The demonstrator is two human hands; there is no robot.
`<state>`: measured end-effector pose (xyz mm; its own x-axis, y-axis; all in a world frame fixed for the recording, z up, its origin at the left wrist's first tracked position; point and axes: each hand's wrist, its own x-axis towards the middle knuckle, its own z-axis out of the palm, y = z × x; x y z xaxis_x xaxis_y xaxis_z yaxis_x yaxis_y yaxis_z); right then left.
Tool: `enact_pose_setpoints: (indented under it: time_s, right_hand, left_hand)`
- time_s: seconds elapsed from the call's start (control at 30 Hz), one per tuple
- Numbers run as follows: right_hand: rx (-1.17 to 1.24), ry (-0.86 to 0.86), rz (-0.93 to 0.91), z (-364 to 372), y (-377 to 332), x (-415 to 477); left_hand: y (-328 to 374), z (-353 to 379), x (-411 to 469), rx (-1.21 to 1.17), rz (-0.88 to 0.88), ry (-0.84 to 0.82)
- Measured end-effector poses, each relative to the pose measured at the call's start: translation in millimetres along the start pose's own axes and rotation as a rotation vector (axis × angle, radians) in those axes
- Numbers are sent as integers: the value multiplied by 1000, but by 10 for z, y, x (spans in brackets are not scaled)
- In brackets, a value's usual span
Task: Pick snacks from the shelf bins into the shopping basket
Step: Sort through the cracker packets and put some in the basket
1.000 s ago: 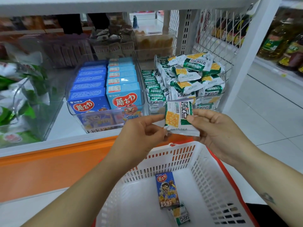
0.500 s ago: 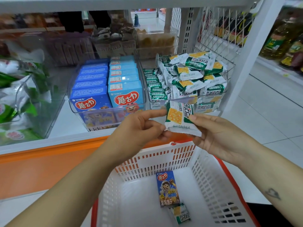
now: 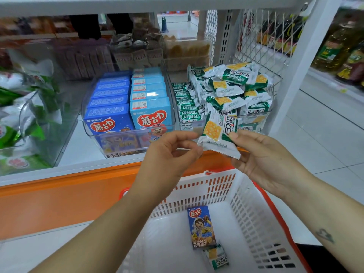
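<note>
A green-and-white cracker packet (image 3: 218, 134) is held up over the basket, in front of the shelf bins. My right hand (image 3: 264, 158) grips its right side. The thumb and forefinger of my left hand (image 3: 171, 152) pinch its left edge. Below stands a white shopping basket (image 3: 246, 203) with a red rim. In it lie a blue biscuit box (image 3: 201, 226) and another green cracker packet (image 3: 215, 257). On the shelf, a clear bin of cracker packets (image 3: 228, 89) stands right behind the held packet.
A clear bin of blue biscuit boxes (image 3: 128, 113) stands left of the cracker bin. Further left is a bin of green-and-white bags (image 3: 23, 115). An orange shelf front (image 3: 59, 196) runs below. A white upright post (image 3: 299, 66) bounds the shelf on the right.
Both hands have lifted the cracker packet slightly. It stays held between them over the basket.
</note>
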<state>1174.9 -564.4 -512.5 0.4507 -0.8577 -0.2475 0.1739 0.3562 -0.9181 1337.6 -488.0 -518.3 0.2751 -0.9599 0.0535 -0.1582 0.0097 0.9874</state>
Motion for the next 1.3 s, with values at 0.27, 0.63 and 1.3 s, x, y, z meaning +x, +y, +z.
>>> enact_pose_setpoints:
  time_s: [0.27,0.63,1.3]
  right_hand:
    - [70,-6,7,26,14,-12]
    - [-299,146,-283,-35,60,34]
    - [-226,48,-270,-9,184,40]
  left_hand:
    - [-24,40,-1,-197,-3,76]
    - [-4,-4,43,-244,-410,-101]
    - [-65,-33,35,-506,-401,-325]
